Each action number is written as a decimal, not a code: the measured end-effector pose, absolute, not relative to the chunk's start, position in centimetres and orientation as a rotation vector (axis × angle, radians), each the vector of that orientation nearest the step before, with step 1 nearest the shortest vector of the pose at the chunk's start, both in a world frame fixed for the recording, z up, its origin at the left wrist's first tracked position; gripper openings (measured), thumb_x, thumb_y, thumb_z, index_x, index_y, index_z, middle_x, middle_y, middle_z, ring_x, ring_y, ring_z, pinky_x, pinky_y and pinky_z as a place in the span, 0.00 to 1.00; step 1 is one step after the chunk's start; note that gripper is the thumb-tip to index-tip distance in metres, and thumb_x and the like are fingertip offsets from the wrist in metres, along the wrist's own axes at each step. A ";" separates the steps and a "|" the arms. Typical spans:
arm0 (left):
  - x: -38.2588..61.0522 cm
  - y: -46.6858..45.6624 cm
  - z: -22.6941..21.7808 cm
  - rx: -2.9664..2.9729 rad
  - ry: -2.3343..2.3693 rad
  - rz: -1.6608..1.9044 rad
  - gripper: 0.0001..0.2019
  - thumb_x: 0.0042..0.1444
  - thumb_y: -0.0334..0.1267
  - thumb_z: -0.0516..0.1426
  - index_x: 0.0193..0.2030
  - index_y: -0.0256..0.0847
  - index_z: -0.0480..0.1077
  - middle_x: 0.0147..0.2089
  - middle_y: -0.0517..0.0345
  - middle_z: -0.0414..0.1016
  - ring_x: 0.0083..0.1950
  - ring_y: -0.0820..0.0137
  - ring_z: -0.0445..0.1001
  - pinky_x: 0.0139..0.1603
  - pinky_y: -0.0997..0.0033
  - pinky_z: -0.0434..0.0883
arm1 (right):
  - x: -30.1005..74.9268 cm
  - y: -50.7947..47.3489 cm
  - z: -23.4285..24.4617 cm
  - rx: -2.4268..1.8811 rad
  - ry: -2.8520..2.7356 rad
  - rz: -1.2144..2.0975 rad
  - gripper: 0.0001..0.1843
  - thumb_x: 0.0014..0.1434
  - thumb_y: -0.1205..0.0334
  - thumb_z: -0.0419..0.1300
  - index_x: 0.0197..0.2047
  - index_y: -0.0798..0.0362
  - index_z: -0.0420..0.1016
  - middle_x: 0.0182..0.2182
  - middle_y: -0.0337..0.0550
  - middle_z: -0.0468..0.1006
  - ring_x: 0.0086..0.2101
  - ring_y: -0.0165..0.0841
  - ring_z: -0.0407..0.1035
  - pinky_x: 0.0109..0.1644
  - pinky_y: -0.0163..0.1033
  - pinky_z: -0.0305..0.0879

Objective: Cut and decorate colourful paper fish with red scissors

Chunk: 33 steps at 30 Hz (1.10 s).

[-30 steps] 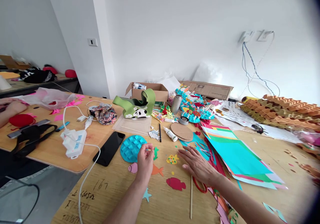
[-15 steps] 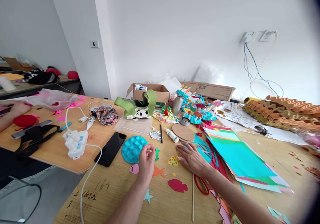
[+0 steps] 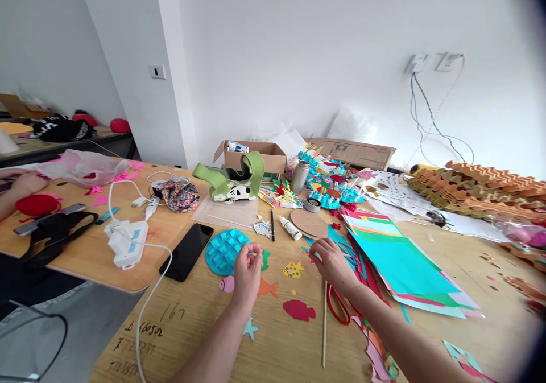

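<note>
My left hand (image 3: 248,272) hovers over the table with fingers curled together; anything in them is too small to name. Close to it are a round blue woven-paper disc (image 3: 227,251), a green paper cutout (image 3: 265,259), an orange paper fish (image 3: 268,288) and a pink one (image 3: 227,283). The fingers of my right hand (image 3: 333,262) are bent into a pinch, pointing down beside small coloured paper bits (image 3: 307,254). What they grip is hidden. A yellow spotted paper fish (image 3: 293,270) and a red paper fish (image 3: 299,309) lie between my arms, with a blue starfish cutout (image 3: 251,328).
Red-handled scissors (image 3: 340,309) and a wooden stick (image 3: 324,332) lie by my right forearm. Beyond are a glue bottle (image 3: 290,227), a cardboard disc (image 3: 309,223) and coloured paper sheets (image 3: 409,263). A phone (image 3: 187,251) and power strip (image 3: 127,242) sit left. Another person's hand (image 3: 28,184) shows far left.
My right hand was lying flat with fingers stretched; now its fingers are bent into a pinch, and small coloured bits show beside them. My left hand stays nearly in place. The view has shifted slightly.
</note>
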State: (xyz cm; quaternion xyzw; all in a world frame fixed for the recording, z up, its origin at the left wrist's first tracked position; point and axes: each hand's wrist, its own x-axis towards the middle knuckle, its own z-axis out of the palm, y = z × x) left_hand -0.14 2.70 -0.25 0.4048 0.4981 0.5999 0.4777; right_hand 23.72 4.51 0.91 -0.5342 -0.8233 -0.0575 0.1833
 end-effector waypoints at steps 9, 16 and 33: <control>-0.1 2.8 -0.3 0.977 1.203 1.482 0.15 0.46 0.47 0.60 0.33 0.38 0.68 0.26 0.60 0.68 0.23 0.76 0.65 0.21 0.79 0.61 | 22.5 0.4 1.5 -1.290 -2.556 0.028 0.17 0.65 0.59 0.47 0.52 0.51 0.70 0.49 0.49 0.74 0.53 0.41 0.61 0.56 0.49 0.59; -0.1 2.7 -0.3 0.973 1.190 1.477 0.14 0.46 0.47 0.60 0.34 0.38 0.68 0.26 0.61 0.68 0.24 0.75 0.65 0.22 0.78 0.61 | 22.2 -0.7 0.6 -1.320 -2.583 -0.059 0.17 0.64 0.58 0.50 0.53 0.53 0.70 0.48 0.50 0.74 0.53 0.43 0.61 0.57 0.52 0.57; -0.2 2.8 -0.4 1.023 1.212 1.475 0.13 0.48 0.45 0.58 0.35 0.38 0.68 0.31 0.57 0.71 0.26 0.75 0.67 0.24 0.77 0.63 | 19.5 0.5 0.8 -1.525 -2.527 -0.007 0.20 0.65 0.52 0.47 0.52 0.53 0.70 0.48 0.51 0.73 0.51 0.44 0.60 0.55 0.53 0.58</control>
